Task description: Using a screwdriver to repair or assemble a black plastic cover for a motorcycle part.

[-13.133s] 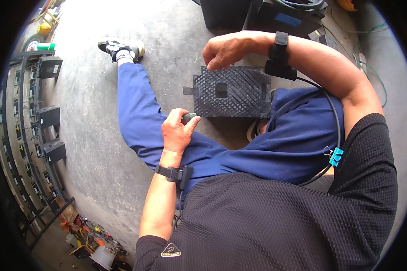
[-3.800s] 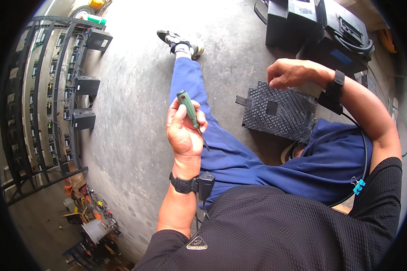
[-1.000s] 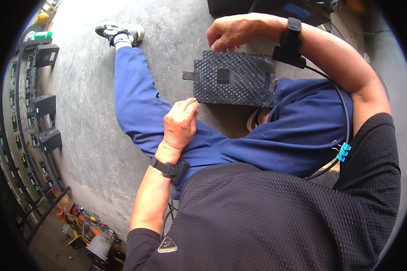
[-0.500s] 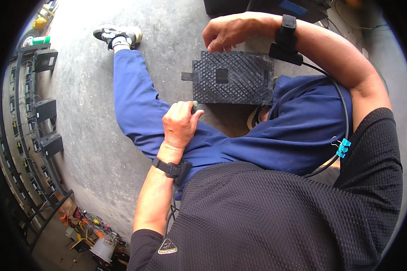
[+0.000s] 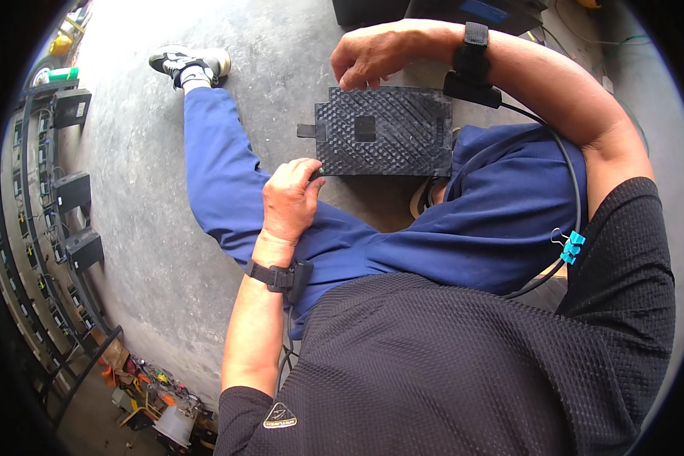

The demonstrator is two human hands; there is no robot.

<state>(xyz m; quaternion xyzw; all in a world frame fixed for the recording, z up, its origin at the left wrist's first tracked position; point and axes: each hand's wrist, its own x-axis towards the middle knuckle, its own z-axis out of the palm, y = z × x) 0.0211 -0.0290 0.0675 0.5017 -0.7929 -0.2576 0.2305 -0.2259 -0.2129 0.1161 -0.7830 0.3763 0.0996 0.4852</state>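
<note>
A black dimpled plate (image 5: 403, 129), with a dark square near its middle and a tab at the left, lies between my legs. My left hand (image 5: 289, 196) is closed on the green-handled tool (image 5: 317, 173), mostly hidden by fingers, at the plate's lower-left corner. Above the upper-left edge, my right hand (image 5: 365, 57) has its fingers curled downward; whether they hold or touch anything is unclear.
A metal rack (image 5: 32, 152) with black boxes (image 5: 72, 190) runs along the left. Assorted items (image 5: 129, 376) are heaped at lower left. Large black cases (image 5: 441, 19) stand beyond the plate, and cables (image 5: 623, 42) trail at upper right.
Since 3.8 seconds ago my left hand has turned over, hiding most of the tool. In the last second both hands have shifted slightly left in view.
</note>
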